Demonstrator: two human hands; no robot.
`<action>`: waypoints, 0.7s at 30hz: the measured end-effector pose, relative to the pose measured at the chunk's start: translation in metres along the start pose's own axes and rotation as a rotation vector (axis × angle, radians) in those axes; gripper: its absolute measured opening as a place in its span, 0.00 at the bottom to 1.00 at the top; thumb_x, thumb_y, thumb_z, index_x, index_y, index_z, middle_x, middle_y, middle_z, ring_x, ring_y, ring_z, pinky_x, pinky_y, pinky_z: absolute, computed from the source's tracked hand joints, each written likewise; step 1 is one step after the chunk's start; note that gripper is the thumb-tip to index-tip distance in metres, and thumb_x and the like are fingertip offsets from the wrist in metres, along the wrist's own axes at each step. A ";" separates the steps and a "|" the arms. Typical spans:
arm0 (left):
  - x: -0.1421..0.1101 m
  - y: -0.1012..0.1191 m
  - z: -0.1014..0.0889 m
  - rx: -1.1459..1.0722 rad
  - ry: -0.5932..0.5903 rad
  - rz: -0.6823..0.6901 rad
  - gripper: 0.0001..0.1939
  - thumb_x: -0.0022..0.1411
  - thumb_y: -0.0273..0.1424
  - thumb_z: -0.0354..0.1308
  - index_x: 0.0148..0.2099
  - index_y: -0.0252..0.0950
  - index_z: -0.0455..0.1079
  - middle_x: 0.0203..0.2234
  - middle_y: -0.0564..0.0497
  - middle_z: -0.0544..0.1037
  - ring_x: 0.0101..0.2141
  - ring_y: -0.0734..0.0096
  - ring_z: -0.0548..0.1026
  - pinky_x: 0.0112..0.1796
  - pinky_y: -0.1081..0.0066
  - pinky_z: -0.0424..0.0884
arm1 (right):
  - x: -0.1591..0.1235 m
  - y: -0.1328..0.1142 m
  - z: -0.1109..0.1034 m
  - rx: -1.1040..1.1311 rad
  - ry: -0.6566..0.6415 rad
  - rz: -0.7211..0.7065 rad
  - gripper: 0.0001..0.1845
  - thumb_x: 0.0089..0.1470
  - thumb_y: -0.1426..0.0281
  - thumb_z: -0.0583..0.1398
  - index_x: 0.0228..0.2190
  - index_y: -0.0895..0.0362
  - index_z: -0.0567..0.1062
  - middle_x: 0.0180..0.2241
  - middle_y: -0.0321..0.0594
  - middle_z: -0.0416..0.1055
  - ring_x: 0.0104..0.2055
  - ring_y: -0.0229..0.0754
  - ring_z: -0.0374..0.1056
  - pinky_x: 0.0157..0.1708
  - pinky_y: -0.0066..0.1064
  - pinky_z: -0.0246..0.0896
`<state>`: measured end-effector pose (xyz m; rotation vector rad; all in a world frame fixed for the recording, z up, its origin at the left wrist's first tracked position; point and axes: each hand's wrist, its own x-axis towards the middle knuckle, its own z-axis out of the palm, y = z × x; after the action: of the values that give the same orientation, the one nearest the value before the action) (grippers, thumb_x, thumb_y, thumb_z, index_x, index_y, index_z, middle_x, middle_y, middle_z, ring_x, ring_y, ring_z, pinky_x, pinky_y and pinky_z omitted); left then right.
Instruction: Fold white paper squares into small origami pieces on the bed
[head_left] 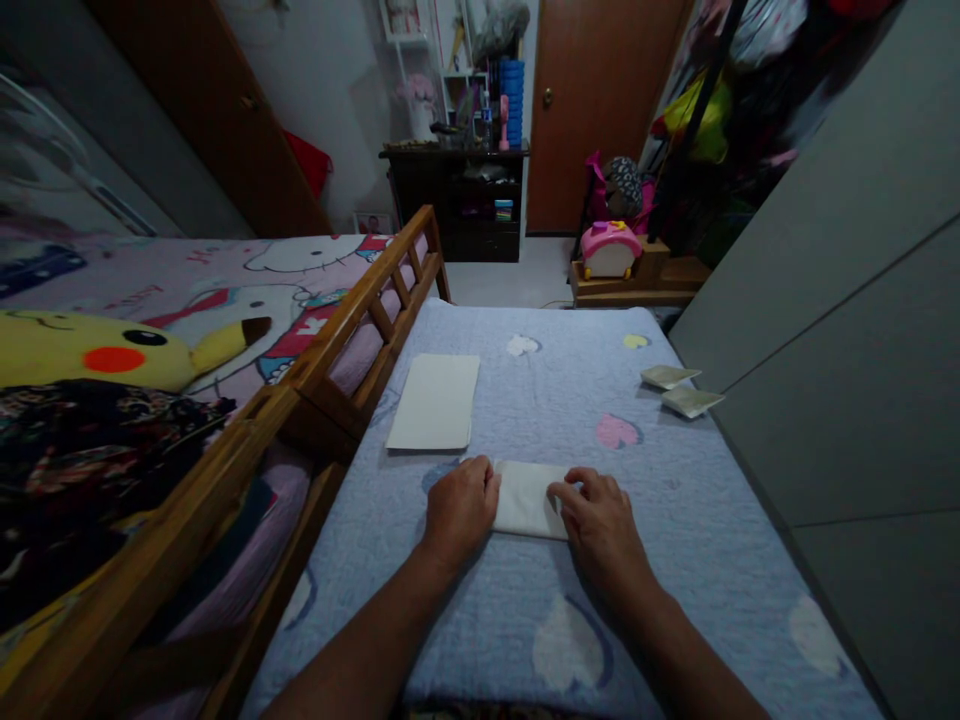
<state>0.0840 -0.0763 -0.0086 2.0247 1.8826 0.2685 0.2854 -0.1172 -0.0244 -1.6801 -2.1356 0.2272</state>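
Note:
A folded white sheet of paper [529, 499] lies flat on the blue bedspread, close in front of me. My left hand [463, 505] has its fingers curled closed at the paper's left edge. At the opposite edge, my right hand [598, 510] presses with bent fingers, the index finger and thumb on the paper. A stack of white paper [436, 402] rests farther off to the left, touched by neither hand. To the far right lie two small folded paper pieces [691, 402] [670, 377], one behind the other.
A wooden bed rail [375, 315] runs along the left, with a yellow plush toy [150, 350] on the bed beyond it. Grey cabinet panels [847, 400] border the right side. A dark cabinet [457, 200] and a pink toy case [611, 250] stand past the bed's far end.

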 end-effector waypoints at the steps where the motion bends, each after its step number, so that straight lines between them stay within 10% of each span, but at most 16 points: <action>1: 0.000 0.000 0.000 0.005 0.001 -0.005 0.08 0.67 0.30 0.52 0.34 0.38 0.67 0.32 0.50 0.78 0.34 0.67 0.74 0.32 0.70 0.57 | 0.001 -0.001 -0.001 -0.006 -0.027 -0.020 0.17 0.55 0.80 0.58 0.40 0.48 0.78 0.45 0.41 0.71 0.43 0.47 0.62 0.41 0.37 0.53; 13: -0.002 0.000 -0.001 0.086 0.039 0.021 0.04 0.67 0.30 0.52 0.39 0.38 0.67 0.34 0.49 0.77 0.35 0.66 0.75 0.33 0.69 0.62 | 0.005 -0.018 -0.007 -0.081 -0.072 0.011 0.07 0.59 0.70 0.60 0.39 0.51 0.78 0.43 0.40 0.73 0.45 0.48 0.61 0.44 0.41 0.49; 21: -0.042 0.010 0.001 0.137 0.152 0.620 0.10 0.65 0.24 0.52 0.48 0.35 0.69 0.48 0.46 0.76 0.49 0.58 0.71 0.53 0.58 0.66 | 0.002 -0.023 -0.004 -0.092 -0.034 0.041 0.06 0.58 0.70 0.60 0.38 0.52 0.76 0.44 0.40 0.72 0.46 0.48 0.61 0.48 0.41 0.49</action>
<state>0.0900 -0.1185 -0.0009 2.7108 1.3234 0.4703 0.2662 -0.1217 -0.0116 -1.7850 -2.1678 0.1726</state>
